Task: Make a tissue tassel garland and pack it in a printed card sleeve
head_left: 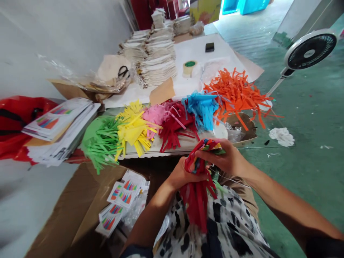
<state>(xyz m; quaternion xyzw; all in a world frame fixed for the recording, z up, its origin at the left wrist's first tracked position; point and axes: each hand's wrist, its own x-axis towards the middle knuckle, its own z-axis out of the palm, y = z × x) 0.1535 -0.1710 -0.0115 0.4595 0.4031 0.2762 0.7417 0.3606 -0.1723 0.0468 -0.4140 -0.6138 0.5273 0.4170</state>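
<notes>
Low at centre frame, I see my left hand [182,175] clenched round the neck of a red tassel bundle [197,202], with my right hand [227,159] pinching its multicoloured top. I judge the gathering is mid-step and calls for a tight, even grip. Coloured strip piles [174,129] lie just above.

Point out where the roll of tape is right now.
In the head view, the roll of tape sits on the white sheet, upper middle, just right of the cream stacks and behind the orange fringe pile.
</notes>
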